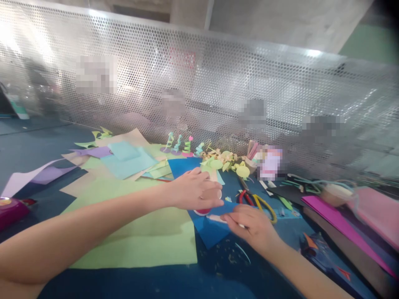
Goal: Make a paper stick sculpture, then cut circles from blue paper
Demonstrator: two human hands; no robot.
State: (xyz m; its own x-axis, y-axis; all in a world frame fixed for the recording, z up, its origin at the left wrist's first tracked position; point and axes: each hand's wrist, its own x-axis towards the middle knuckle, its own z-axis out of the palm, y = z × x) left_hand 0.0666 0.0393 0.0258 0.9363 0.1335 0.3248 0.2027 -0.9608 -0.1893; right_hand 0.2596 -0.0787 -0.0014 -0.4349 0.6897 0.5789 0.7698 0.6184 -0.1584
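Head view: left hand (195, 189) fingers flat over half-hidden red-rimmed disc (204, 211), right hand (254, 228) pinching blurred pencil (218, 219)

Matt blue paper sheet (205, 228) and matt green paper (140, 236) lie on a smooth dark blue counter (34, 149); the screen (218, 83) behind is shiny perforated metal; the scissors (258, 203) have glossy plastic handles.

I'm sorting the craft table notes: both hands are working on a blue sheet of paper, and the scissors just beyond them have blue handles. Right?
Not quite. The head view shows the scissors with red and yellow handles, not blue. Both hands do work on the blue sheet.
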